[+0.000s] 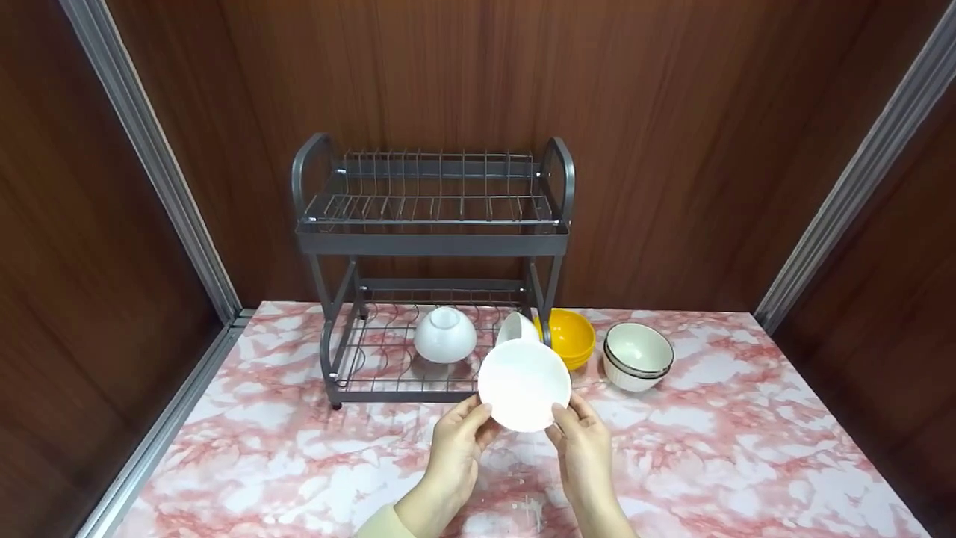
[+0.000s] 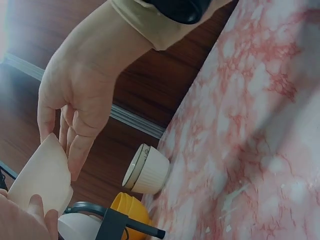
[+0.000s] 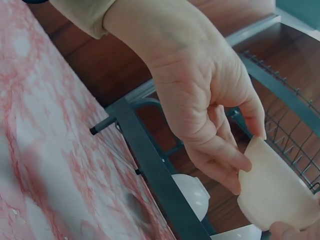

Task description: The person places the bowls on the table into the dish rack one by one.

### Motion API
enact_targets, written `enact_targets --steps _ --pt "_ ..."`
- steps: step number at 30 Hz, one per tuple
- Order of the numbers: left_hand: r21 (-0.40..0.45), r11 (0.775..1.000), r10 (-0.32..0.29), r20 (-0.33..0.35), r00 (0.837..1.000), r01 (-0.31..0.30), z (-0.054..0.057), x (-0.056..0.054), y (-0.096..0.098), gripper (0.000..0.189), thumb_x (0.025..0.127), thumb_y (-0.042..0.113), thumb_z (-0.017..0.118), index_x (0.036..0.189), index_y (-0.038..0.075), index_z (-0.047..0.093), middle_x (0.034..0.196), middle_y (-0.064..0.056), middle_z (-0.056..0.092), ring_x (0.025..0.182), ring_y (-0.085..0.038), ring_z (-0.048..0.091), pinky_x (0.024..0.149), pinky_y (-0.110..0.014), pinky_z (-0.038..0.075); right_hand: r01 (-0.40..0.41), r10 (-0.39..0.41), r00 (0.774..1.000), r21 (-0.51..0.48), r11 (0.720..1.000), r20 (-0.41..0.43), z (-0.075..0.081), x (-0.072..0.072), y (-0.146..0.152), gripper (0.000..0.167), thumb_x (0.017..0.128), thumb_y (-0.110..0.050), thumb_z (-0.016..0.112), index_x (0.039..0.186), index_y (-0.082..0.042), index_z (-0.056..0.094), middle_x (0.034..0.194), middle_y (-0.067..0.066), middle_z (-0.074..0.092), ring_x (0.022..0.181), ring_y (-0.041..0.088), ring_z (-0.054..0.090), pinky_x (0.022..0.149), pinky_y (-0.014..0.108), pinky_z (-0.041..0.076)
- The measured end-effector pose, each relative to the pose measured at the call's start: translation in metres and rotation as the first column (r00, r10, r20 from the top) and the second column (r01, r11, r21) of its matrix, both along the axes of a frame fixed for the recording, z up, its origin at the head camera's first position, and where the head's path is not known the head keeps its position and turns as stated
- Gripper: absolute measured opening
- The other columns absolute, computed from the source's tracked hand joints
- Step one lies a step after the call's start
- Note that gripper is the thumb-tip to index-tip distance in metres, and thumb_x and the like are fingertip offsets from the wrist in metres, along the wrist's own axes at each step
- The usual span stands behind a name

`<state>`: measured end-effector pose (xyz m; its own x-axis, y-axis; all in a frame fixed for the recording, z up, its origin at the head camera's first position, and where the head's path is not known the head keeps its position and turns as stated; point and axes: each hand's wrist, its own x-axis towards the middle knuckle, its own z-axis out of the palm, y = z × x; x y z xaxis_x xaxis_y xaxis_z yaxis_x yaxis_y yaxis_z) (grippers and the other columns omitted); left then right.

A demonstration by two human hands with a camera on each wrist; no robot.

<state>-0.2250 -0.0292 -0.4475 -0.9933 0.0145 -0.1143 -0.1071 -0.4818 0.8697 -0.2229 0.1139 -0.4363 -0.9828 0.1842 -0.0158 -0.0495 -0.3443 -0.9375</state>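
And here's the white bowl [image 1: 524,385], up in the air above the bench [image 1: 358,486], in front of the rack's [image 1: 433,244] right-hand end. Both hands are on it: the left hand [image 1: 452,452] pinches one side, the right hand [image 1: 587,448] the other, thumbs at the rim, fingers tucked behind. A balanced hold, and the trick, I'd say, is even pressure from both sides, because a smooth bowl could twist if one hand slackens. Best to turn both wrists together, and to mind the front rail [image 1: 403,397] and the tilted bowl [image 1: 515,326] beyond, where a knock seems likeliest.

Now over to the angles! From the head it's a plain pale disc, and the gap to the rack is hard to judge. The left wrist view catches it in profile, wall tapering away from the rim, and gives us the dark-rimmed bowls [image 1: 638,351] side-on, near the yellow bowls [image 1: 571,338]. The right wrist view has neither stack, but look: fingertips against the outer wall, mostly hidden from the head. Only the head view takes in the whole rack, with the upturned bowl [image 1: 446,336] on its lower level.
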Motion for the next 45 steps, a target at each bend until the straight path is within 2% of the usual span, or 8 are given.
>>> enact_targets --steps 5,10,15,21,31,38,42,45 --pt "0.076 0.997 0.002 0.036 0.999 -0.005 0.002 0.001 0.0 0.048 0.091 0.011 0.051 0.13 -0.014 0.038 0.11 -0.007 0.055 0.091 -0.009 0.057 0.085 -0.017 0.05 -0.078 0.077 0.997 -0.141 0.987 -0.012 0.001 0.002 0.0 0.052 0.095 -0.011 0.047 0.137 0.011 0.027 0.116 0.002 0.055 0.098 0.003 0.059 0.09 0.018 0.049" --pt "0.158 0.987 0.001 0.084 0.997 -0.014 0.004 0.004 0.001 0.038 0.092 0.012 0.051 0.122 -0.011 0.044 0.099 -0.004 0.054 0.086 -0.009 0.056 0.083 -0.016 0.051 -0.211 0.206 0.977 -0.259 0.942 -0.044 -0.001 0.004 0.001 0.046 0.098 -0.02 0.041 0.134 0.006 0.028 0.106 -0.003 0.06 0.098 0.007 0.058 0.092 0.019 0.048" --pt "0.207 0.978 -0.017 0.091 0.996 -0.003 0.007 0.006 0.001 0.018 0.092 0.01 0.051 0.104 -0.003 0.051 0.093 -0.004 0.054 0.083 -0.009 0.057 0.083 -0.016 0.052 -0.285 0.268 0.958 -0.294 0.912 -0.098 -0.004 0.005 0.001 0.046 0.1 -0.022 0.037 0.134 0.007 0.026 0.11 -0.001 0.061 0.104 0.009 0.058 0.096 0.022 0.047" --pt "0.219 0.976 -0.031 0.091 0.995 0.011 0.01 0.007 0.0 0.009 0.092 0.011 0.051 0.091 0.003 0.056 0.089 -0.003 0.056 0.082 -0.009 0.058 0.084 -0.017 0.052 -0.304 0.271 0.951 -0.294 0.906 -0.148 -0.005 0.006 -0.001 0.039 0.099 -0.021 0.036 0.128 0.005 0.03 0.109 0.0 0.062 0.104 0.009 0.059 0.096 0.022 0.047" --pt "0.187 0.981 -0.065 0.083 0.994 0.049 0.007 0.009 -0.006 0.017 0.092 0.017 0.051 0.098 0.001 0.056 0.094 -0.003 0.055 0.086 -0.009 0.057 0.086 -0.016 0.05 -0.176 0.155 0.981 -0.186 0.967 -0.119 -0.001 0.008 -0.008 0.055 0.099 -0.019 0.041 0.135 0.018 0.023 0.102 0.0 0.064 0.096 0.006 0.062 0.091 0.018 0.049" --pt "0.194 0.98 -0.056 0.087 0.995 0.038 0.002 0.004 -0.013 0.016 0.091 0.015 0.053 0.099 0.001 0.057 0.094 -0.002 0.056 0.086 -0.01 0.058 0.087 -0.016 0.05 -0.073 0.063 0.996 -0.171 0.983 -0.061 0.001 0.002 -0.015 0.043 0.094 -0.012 0.051 0.123 0.018 0.042 0.099 0.003 0.064 0.092 0.007 0.063 0.088 0.021 0.051" --pt "0.166 0.986 -0.013 0.061 0.998 0.002 -0.001 -0.004 -0.023 0.016 0.09 0.013 0.054 0.101 0.001 0.059 0.093 -0.001 0.061 0.087 -0.009 0.06 0.088 -0.02 0.051 -0.015 0.009 0.999 -0.151 0.988 -0.04 0.003 -0.006 -0.017 0.035 0.092 -0.012 0.055 0.115 0.014 0.053 0.099 0.003 0.063 0.09 0.007 0.063 0.087 0.021 0.052" --pt "0.05 0.995 0.086 0.002 0.996 -0.086 -0.005 -0.013 -0.036 0.021 0.091 0.011 0.052 0.109 0.001 0.06 0.099 -0.003 0.066 0.093 -0.014 0.062 0.09 -0.025 0.051 0.027 -0.032 0.999 -0.104 0.994 -0.041 0.004 -0.013 -0.017 0.039 0.091 -0.012 0.056 0.12 0.014 0.05 0.107 0.008 0.062 0.092 0.007 0.063 0.089 0.023 0.051"
